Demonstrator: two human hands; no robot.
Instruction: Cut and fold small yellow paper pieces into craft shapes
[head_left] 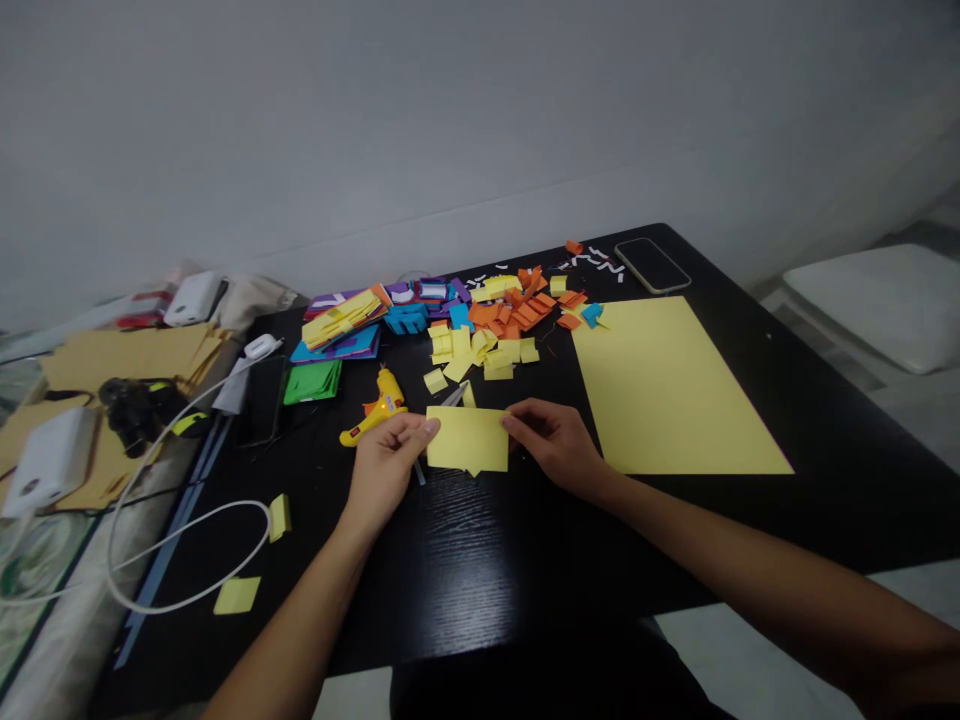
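A small rectangular piece of yellow paper (468, 438) is stretched between both hands over the dark table. My left hand (386, 452) pinches its left edge with thumb and forefinger; my right hand (555, 440) pinches the upper right corner. Beyond the paper, the metal tips of what look like scissors (454, 395) show, the rest being hidden. A yellow glue gun (384, 400) lies just past my left hand. Farther back, yellow paper pieces (450, 345) and folded orange paper pieces (510, 312) form a loose heap.
A large yellow sheet (675, 390) lies to the right, with a phone (652, 264) behind it. Stacked colored paper (345, 320) and a green bundle (313, 381) sit at back left. A white cable (187, 524) loops across the left side near two yellow scraps (238, 595).
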